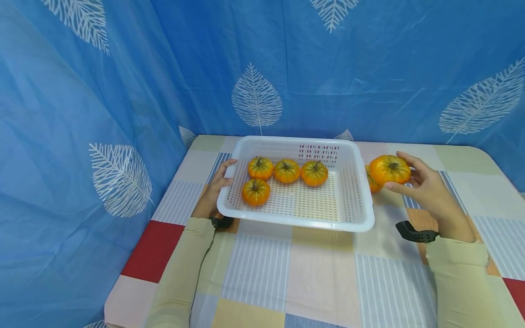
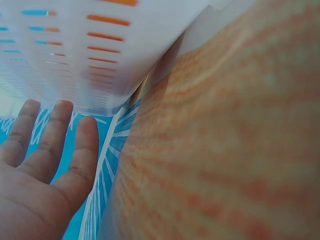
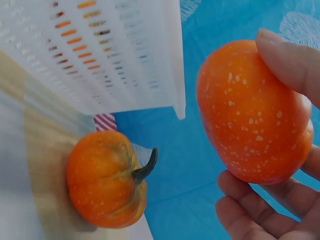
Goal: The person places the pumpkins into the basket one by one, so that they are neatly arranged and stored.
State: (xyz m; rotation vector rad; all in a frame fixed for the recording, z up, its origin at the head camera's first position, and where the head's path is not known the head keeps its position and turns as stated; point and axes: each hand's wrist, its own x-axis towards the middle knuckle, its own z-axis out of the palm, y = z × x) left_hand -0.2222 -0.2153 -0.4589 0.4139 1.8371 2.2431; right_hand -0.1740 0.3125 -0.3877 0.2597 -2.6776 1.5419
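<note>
A white plastic basket with slotted walls stands on the table. Inside it sit several small orange pumpkins, one of them a pumpkin near the front left. At the basket's left end is my left hand, its fingertips against the outer side. The left wrist view shows its fingers nearly straight beside the slotted wall. My right hand grips a pumpkin between thumb and fingers, raised just right of the basket. Below and behind that one, another pumpkin with a curved dark stem rests on the table, partly hidden in the head view.
A patchwork-patterned cloth covers the table. Blue curtains with white leaf prints hang behind it and along the left side. A dark strap sits on the right wrist.
</note>
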